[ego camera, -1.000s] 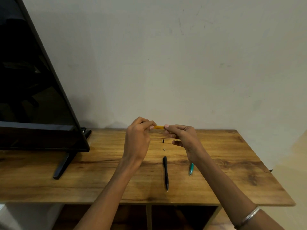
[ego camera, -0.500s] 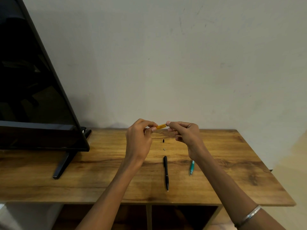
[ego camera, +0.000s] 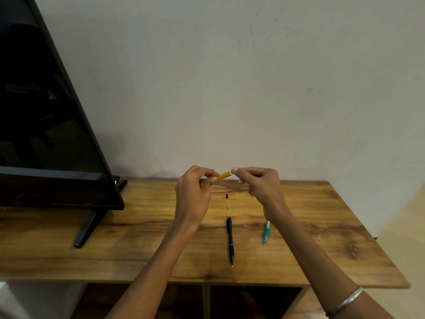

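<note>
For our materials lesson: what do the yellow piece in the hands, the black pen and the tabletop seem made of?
Yellow piece: probably plastic, evenly coloured, matte.
Black pen: likely plastic, smooth, faint sheen along its barrel.
Tabletop: wood or wood-look laminate; grain and dark knots show, satin finish.

Matt grained wood table (ego camera: 299,226), glossy black screen (ego camera: 41,111), shiny metal bangle (ego camera: 351,298).

You will find no readable text, label, brand, number or sign here: none on the dark screen (ego camera: 41,116) at the far left, the black pen (ego camera: 230,240), the green pen (ego camera: 266,231) or the desk (ego camera: 322,226).
</note>
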